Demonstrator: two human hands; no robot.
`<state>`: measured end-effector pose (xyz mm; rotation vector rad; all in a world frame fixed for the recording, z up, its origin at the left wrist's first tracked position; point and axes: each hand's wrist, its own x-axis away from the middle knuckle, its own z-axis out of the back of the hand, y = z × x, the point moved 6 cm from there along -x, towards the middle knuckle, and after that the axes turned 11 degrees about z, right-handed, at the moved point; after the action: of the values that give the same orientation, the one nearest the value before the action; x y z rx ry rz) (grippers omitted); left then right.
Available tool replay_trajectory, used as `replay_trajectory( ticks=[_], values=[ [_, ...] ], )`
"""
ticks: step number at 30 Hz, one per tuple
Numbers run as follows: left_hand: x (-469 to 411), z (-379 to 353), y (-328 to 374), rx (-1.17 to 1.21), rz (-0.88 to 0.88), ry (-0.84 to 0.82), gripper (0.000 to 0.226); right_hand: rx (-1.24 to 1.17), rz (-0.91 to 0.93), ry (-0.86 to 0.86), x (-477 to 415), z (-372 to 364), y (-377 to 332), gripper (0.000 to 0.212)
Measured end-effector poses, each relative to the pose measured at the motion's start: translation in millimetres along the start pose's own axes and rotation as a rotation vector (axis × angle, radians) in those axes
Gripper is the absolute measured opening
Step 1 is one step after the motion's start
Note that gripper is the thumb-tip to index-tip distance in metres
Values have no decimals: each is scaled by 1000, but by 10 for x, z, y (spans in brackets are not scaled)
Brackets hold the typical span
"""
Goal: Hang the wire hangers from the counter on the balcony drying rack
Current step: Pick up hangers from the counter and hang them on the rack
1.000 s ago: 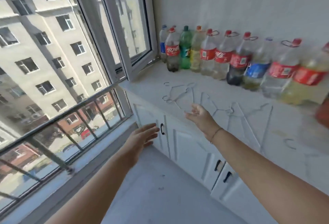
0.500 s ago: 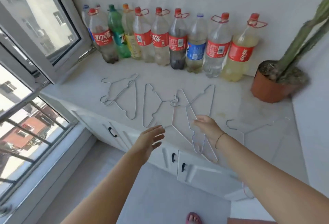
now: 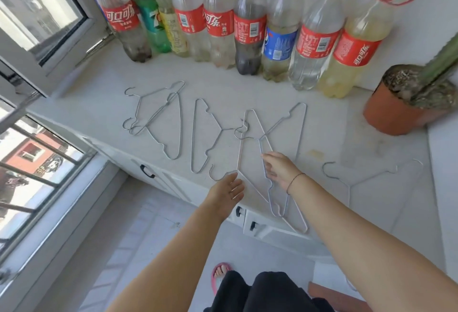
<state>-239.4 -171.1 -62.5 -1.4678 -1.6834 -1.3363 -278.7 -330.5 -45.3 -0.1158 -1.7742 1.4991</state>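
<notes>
Status, all positions given against the terracotta pot [image 3: 390, 116]:
- Wire hangers were all found flat on the counter [image 3: 223, 83], none lifted.
- A tangled pair [image 3: 180, 123] was seen farthest from the pot, toward the open window [image 3: 42, 26].
- A single hanger [image 3: 193, 138] was laid next, one step nearer the pot.
- A crossed group [image 3: 259, 139] was spread mid-counter, its long ends run out to the counter's front edge.
- One lone hanger [image 3: 349, 184] was laid nearest the pot, just in front of it.
- Right hand [image 3: 280, 170] was held over the crossed group, fingers extended and apart, nothing gripped; contact with the wire could not be confirmed.
- Left hand [image 3: 226, 191] was held at the front edge, on the side away from the pot, fingers loose and apart, empty, just beside a hook end.
- A row of plastic bottles [image 3: 250, 26] was lined along the wall from beside the pot to the window.
</notes>
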Motion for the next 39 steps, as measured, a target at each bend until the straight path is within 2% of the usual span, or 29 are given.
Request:
replay_trajectory(
  ticks=[2,5,8,18,23,29,35,39],
  values=[
    [-43,-24,32,-5,13,-11,44,-50,-46,23,-41,11,18,23],
    [-95,-58,56,10,48,-16,31,-165,-140,26,-43,16,56,16],
    [-127,-104,72,7,84,-11,16,-135,-195,-33,-46,4,95,12],
    [-199,-414,107,-59,115,-88,10,-217,-173,-160,43,-25,44,23],
    [-129,-571,269,-107,66,-166,17,-210,-96,-195,35,20,-125,20],
    [84,-804,470,-91,6,-269,18,-274,112,-126,123,198,-610,11],
    [490,-1000,585,-88,-75,-335,16,-377,269,-42,313,290,-998,20],
    [789,-968,617,-43,-134,-335,15,-441,319,-108,472,182,-1196,23]
  ],
)
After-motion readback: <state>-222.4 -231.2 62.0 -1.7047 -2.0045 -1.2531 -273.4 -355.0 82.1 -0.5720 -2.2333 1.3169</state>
